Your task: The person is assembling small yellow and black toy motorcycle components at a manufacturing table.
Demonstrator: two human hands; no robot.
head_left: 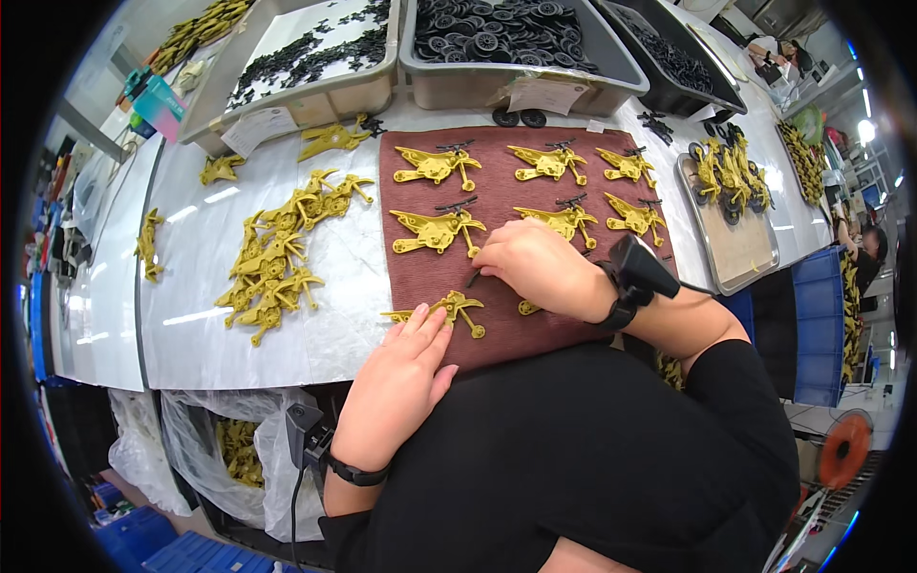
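My left hand [396,387] lies with its fingers stretched over a yellow plastic toy motorbike body [462,304] at the near left of a maroon cloth mat [420,275]. Just above that body, my right hand [544,272] pinches a thin black plastic piece [473,279], mostly covered by the fingers. Beyond the hands, rows of similar yellow bodies [436,229] rest on the mat, with black handlebar-like parts [457,204] at their upper edges. Another yellow body [527,307] is largely hidden beneath my right hand.
Loose yellow bodies [272,253] are heaped left of the mat. Along the back stand a grey bin [377,95] of small black parts, a grey bin [516,84] of black wheels and a black bin [731,94]. At right, a metal tray [731,258] holds wheeled yellow assemblies.
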